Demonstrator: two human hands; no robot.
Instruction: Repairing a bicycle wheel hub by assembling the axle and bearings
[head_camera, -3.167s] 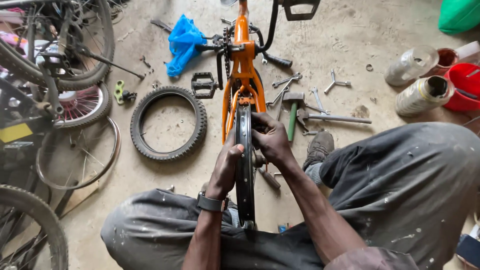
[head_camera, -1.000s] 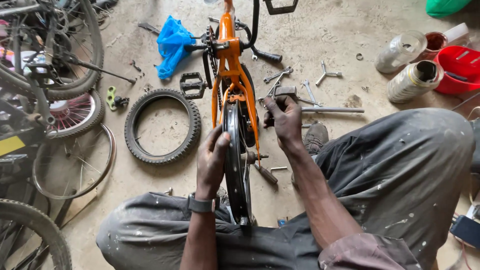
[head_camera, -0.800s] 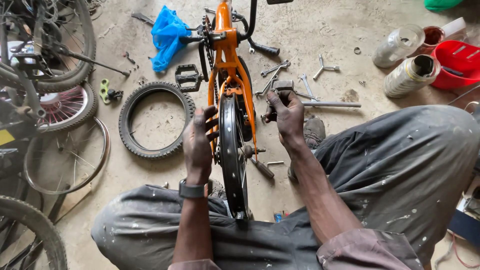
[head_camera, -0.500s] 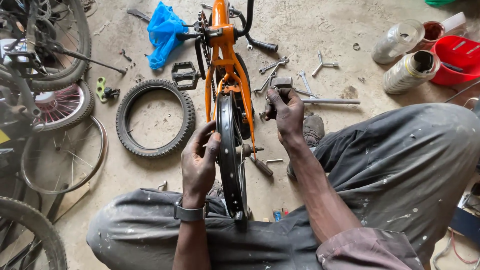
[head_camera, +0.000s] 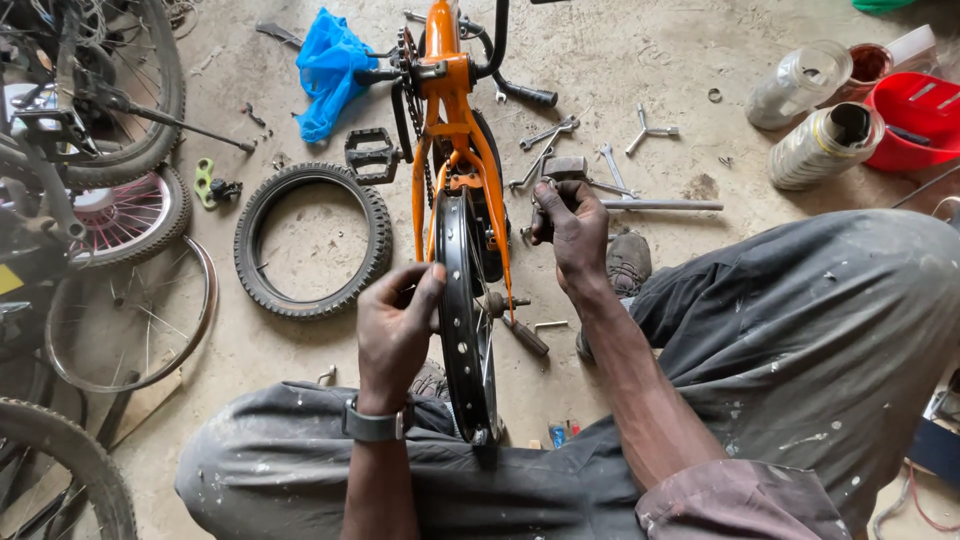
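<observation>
Orange bicycle frame (head_camera: 452, 120) upside down on the floor, its bare black wheel rim (head_camera: 466, 320) between the knees, loose tyre (head_camera: 312, 240) left of rim, left hand (head_camera: 398, 325) pinching the rim's edge, right hand (head_camera: 572, 225) right of rim, closed on a hammer (head_camera: 640, 203).

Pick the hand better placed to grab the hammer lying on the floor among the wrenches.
Right. The right hand is raised right beside the hammer, while the left hand grips the black wheel rim on the far side of the orange frame.
</observation>
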